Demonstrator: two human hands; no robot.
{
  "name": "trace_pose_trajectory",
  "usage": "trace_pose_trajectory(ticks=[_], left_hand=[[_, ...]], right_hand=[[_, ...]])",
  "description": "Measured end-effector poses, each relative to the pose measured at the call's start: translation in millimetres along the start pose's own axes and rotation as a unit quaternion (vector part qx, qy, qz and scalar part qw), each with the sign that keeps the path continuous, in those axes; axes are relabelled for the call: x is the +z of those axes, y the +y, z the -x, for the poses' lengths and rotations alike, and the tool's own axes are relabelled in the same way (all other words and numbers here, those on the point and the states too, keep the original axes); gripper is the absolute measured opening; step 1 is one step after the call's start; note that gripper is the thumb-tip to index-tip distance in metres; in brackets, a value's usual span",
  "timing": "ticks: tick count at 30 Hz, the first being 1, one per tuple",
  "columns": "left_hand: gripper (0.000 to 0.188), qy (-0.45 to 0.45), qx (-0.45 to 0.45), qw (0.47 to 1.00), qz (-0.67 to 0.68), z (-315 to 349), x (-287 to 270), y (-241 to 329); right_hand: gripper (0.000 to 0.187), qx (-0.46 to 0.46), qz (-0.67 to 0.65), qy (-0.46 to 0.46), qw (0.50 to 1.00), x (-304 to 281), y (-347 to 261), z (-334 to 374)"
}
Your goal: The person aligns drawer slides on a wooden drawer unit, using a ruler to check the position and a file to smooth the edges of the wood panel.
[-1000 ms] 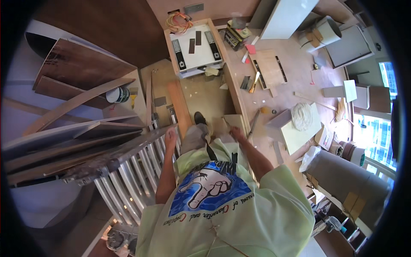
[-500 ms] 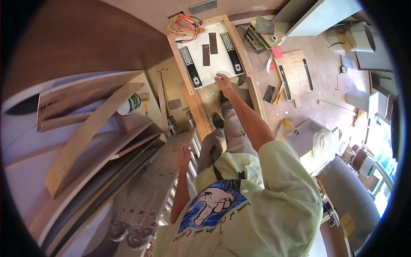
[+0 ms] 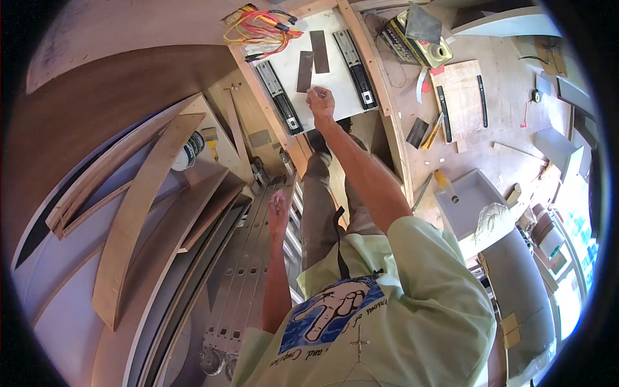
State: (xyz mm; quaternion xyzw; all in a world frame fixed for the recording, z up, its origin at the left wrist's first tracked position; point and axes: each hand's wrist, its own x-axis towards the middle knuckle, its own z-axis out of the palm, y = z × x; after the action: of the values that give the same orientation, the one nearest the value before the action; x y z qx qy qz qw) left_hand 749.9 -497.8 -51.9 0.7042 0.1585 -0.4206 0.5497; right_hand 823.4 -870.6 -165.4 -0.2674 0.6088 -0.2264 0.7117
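Note:
My right hand [image 3: 321, 104] reaches over the near part of a white panel [image 3: 332, 84] framed in wood. Its fingers are curled together by the lower end of a dark brown strip [image 3: 305, 71]; whether they touch it, or hold something small, I cannot make out. A second dark strip [image 3: 320, 51] lies farther back beside the first. Black-and-silver drawer slides lie along both sides, a left slide [image 3: 279, 97] and a right slide [image 3: 356, 69]. My left hand [image 3: 278, 211] hangs above a metal plank, fingers loosely bent and apart, holding nothing I can see.
Red and yellow cables [image 3: 261, 32] bunch at the panel's far left corner. The perforated metal plank [image 3: 242, 271] and leaning boards [image 3: 145, 226] crowd my left. On the right floor lie a wooden board [image 3: 463, 100] with black rails, a yellow box [image 3: 409, 39] and a grey tray [image 3: 474, 200].
My right hand has moved farther over the panel toward the strips, and its fingers have drawn together. The view has shifted; my left hand still hangs by the plank.

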Motion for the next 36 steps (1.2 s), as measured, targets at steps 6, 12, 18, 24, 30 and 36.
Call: trace_pose_trajectory(ticks=[6, 12, 18, 24, 30, 36], left_hand=[[0.041, -0.022, 0.061, 0.976, -0.21, -44.6, 85.5, 111.1], [0.033, -0.066, 0.121, 0.974, -0.181, -88.8, 118.7, 141.1], [0.027, -0.058, 0.13, 0.977, -0.158, -108.7, 134.5, 155.1], [0.026, -0.063, 0.127, 0.98, -0.141, -117.7, 152.2, 177.4], [0.034, -0.066, 0.283, 0.903, -0.316, -166.6, 185.5, 188.2], [0.057, 0.013, 0.411, 0.722, -0.556, -221.3, 242.8, 203.7]], right_hand=[[0.023, 0.017, -0.019, -0.008, 1.0, 8.4, -16.8, 14.2], [0.014, -0.02, -0.067, -0.032, 0.997, 12.8, -17.1, 20.7], [0.018, -0.065, -0.042, -0.062, 0.995, 14.5, -20.1, 24.2], [0.022, 0.0, -0.024, -0.092, 0.995, 0.9, -27.8, 31.5], [0.02, -0.139, 0.098, -0.067, 0.983, -4.7, -34.5, 23.6], [0.022, -0.225, 0.221, -0.01, 0.949, -17.0, -56.3, 22.3]])
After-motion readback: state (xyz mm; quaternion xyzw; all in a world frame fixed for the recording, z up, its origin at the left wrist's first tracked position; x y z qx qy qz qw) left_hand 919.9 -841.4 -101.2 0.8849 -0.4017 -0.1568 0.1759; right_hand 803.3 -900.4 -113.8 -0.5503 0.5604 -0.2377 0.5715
